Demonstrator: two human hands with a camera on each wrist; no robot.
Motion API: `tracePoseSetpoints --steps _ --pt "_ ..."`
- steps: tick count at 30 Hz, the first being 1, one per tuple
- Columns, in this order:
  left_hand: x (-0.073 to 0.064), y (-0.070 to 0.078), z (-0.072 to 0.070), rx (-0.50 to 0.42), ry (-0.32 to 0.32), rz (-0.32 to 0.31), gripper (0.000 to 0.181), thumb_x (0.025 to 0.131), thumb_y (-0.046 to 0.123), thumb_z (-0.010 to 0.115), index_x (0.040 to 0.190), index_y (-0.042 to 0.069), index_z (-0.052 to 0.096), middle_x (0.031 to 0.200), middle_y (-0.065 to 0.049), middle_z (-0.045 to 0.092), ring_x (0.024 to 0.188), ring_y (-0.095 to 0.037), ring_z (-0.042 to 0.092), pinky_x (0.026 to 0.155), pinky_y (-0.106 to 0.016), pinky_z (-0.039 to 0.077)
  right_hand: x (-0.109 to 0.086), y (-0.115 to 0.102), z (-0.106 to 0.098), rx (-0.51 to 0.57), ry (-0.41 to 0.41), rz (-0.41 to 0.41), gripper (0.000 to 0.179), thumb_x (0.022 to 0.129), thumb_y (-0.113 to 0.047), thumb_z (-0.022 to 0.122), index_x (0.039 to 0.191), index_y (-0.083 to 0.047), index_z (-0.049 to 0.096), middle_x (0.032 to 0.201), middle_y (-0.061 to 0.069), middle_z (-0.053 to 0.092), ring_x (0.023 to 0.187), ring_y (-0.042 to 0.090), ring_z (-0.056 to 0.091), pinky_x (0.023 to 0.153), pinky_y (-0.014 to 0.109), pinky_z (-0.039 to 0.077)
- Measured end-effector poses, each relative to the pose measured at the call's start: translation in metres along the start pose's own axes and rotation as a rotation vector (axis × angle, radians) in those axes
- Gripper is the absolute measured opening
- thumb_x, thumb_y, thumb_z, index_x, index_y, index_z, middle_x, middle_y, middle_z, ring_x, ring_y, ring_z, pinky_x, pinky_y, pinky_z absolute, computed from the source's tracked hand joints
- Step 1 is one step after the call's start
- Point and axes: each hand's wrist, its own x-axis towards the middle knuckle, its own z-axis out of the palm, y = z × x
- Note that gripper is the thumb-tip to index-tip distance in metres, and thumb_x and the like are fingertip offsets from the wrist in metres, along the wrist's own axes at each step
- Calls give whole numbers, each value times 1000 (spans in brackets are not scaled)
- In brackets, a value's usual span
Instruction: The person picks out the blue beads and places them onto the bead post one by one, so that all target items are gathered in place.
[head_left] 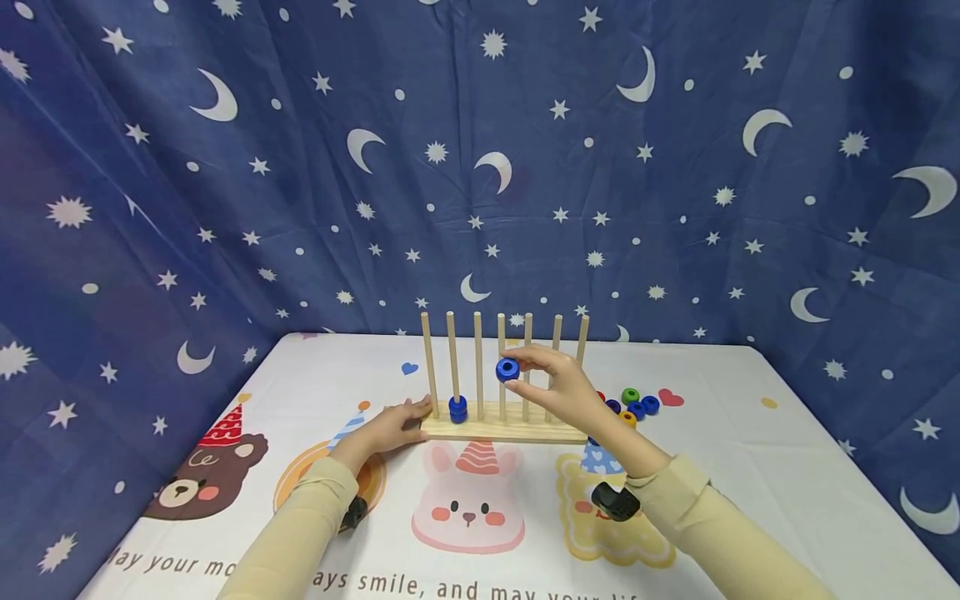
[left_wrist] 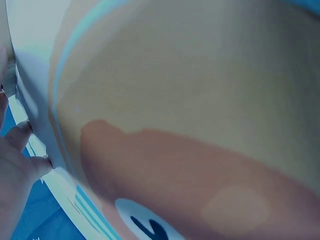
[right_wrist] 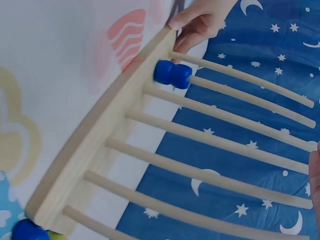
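Note:
A wooden peg stand [head_left: 495,431] carries a row of several upright pegs. My left hand [head_left: 390,427] holds the left end of its base, thumb at the front and fingers behind, as the right wrist view also shows. Two blue beads [right_wrist: 171,74] are stacked at the bottom of the second peg from the left. My right hand [head_left: 564,387] pinches another blue bead [head_left: 500,377] between thumb and fingertips, its hole facing the head camera. This bead overlaps the fourth peg in the head view, below the peg's top. In the right wrist view the pinched bead is out of frame.
Loose beads lie in a cluster behind my right forearm, among them a green bead [head_left: 630,395], blue ones and a yellow bead [head_left: 627,420]; the forearm partly hides them. A printed tablecloth [head_left: 720,467] covers the table. Behind it hangs a blue curtain [head_left: 420,275] with moons and stars.

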Motion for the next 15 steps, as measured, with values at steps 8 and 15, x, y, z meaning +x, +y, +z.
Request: tracePoseSetpoints --steps 8,15 --pt "5 5 -3 11 -7 26 59 90 21 62 140 -2 40 149 -20 31 136 -52 23 110 -66 17 19 -11 -3 -3 -1 39 38 83 -4 70 120 2 62 114 16 67 99 27 65 90 42 53" --pt "2 3 -2 10 -17 -10 59 89 20 63 140 -1 41 150 -19 30 137 -51 22 110 -67 14 40 -19 -3 -30 -30 8 38 84 -7 69 121 2 61 114 16 67 99 28 66 91 39 53"
